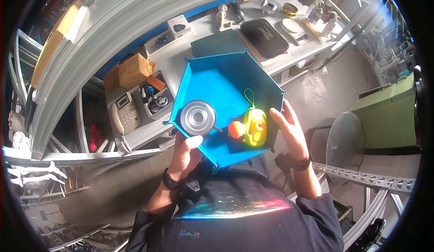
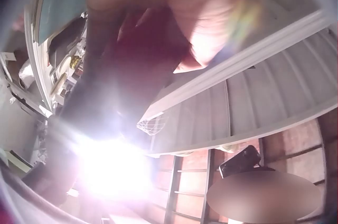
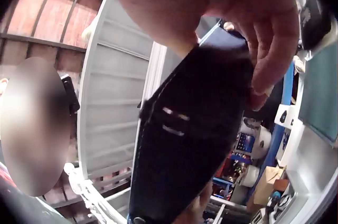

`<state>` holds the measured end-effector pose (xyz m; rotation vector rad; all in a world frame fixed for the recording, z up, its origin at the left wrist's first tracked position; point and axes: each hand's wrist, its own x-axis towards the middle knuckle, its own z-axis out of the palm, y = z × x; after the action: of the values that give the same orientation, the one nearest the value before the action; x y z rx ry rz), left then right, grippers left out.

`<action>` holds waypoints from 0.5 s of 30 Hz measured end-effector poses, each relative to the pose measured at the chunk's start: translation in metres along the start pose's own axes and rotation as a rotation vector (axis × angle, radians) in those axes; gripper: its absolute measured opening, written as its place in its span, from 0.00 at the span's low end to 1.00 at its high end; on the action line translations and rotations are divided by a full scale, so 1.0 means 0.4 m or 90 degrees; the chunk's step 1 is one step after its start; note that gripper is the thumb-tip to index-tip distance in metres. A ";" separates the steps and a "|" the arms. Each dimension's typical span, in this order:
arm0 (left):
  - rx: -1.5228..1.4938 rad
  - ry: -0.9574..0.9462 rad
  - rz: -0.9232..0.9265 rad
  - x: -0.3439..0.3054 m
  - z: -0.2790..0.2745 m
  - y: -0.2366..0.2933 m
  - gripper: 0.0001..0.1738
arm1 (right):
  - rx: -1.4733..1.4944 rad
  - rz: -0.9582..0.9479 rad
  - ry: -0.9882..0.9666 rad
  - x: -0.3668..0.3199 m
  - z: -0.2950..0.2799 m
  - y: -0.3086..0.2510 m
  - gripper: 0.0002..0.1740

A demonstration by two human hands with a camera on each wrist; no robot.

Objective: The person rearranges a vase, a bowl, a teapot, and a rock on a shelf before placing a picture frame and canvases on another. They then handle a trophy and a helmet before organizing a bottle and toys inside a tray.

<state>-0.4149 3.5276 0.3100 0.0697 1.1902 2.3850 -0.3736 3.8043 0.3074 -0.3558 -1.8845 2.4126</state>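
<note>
A blue six-sided tray [image 1: 212, 82] with raised sides is held in front of the dark shirt. My left hand [image 1: 184, 154] grips its lower left side, thumb over the rim. At the right side my right hand [image 1: 294, 136] holds the rim; in the right wrist view its thumb and fingers lie on either side of the tray's dark outer wall [image 3: 185, 145]. Inside, a round clear ringed container [image 1: 198, 117] lies at left. A yellow-green toy camera [image 1: 255, 127] with a loop strap and an orange-red ball [image 1: 236, 129] lie at right. Glare covers much of the left wrist view.
Beyond the tray stands a white table with a telephone [image 1: 125, 114], a grey bin [image 1: 158, 96] of small items, a paper bag [image 1: 131, 71], a black case [image 1: 264, 37] and pump bottles [image 1: 316, 12]. A green box [image 1: 384, 111] and metal shelving frame the right.
</note>
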 end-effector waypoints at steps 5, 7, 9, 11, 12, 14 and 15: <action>0.012 0.006 0.019 0.003 0.013 0.007 0.36 | -0.453 -0.325 0.171 -0.004 -0.042 -0.070 0.47; 0.002 -0.004 0.014 0.003 0.016 0.007 0.37 | -0.449 -0.330 -0.003 -0.031 -0.032 -0.128 0.50; -0.005 -0.020 0.004 0.003 0.020 0.010 0.37 | -0.578 -0.306 -0.170 -0.050 0.015 -0.183 0.54; -0.006 -0.018 -0.010 0.004 0.028 0.011 0.38 | -0.696 -0.298 -0.269 -0.057 0.052 -0.204 0.55; -0.005 -0.021 -0.011 0.004 0.030 0.008 0.38 | -0.734 -0.298 -0.290 -0.051 0.054 -0.195 0.53; 0.043 -0.032 0.010 0.001 0.031 0.002 0.38 | -0.772 -0.298 -0.308 -0.034 0.053 -0.183 0.52; 0.044 -0.034 0.011 -0.001 0.032 0.003 0.38 | -0.828 -0.281 -0.353 -0.025 0.052 -0.184 0.50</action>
<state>-0.4117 3.5361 0.3189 0.1645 1.2511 2.3416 -0.3753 3.8011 0.3844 0.7037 -3.0560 0.7705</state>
